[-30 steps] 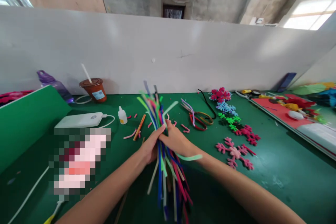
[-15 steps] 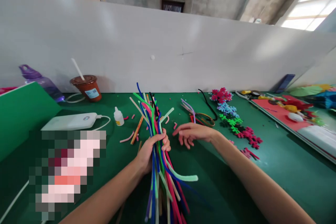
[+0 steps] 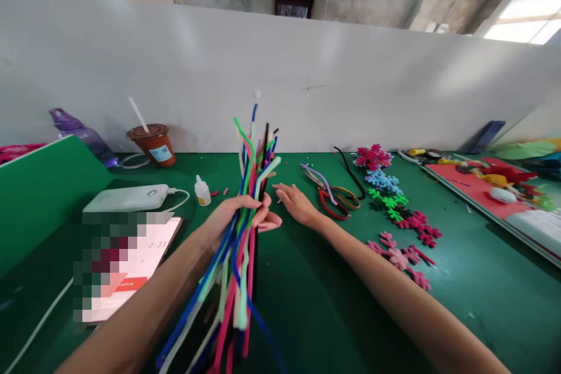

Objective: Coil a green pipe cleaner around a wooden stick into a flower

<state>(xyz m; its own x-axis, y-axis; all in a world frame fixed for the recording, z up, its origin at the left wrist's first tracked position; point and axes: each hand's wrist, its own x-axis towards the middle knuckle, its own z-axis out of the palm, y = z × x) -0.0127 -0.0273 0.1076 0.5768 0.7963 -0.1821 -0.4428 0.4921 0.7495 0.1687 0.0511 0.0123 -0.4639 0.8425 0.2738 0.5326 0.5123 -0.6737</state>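
Observation:
My left hand (image 3: 239, 215) grips a thick bundle of coloured pipe cleaners (image 3: 245, 257), lifted off the green table (image 3: 333, 304) and standing nearly upright. The stems fan out above and below my fist. Just right of the bundle, my right hand (image 3: 295, 203) reaches forward low over the table, fingers spread and holding nothing. Small pink pipe-cleaner offcuts (image 3: 218, 192) lie on the mat behind the bundle.
Scissors (image 3: 333, 196) and a row of pipe-cleaner snowflakes (image 3: 397, 216) lie to the right. A small glue bottle (image 3: 202, 191), a white power bank (image 3: 129, 198), a phone (image 3: 144, 257), a drink cup (image 3: 153, 145) and a purple bottle (image 3: 83, 134) sit on the left. A white partition runs behind.
My left hand raised the bundle and tilted it upright. My right hand let go of it and moved forward over the table.

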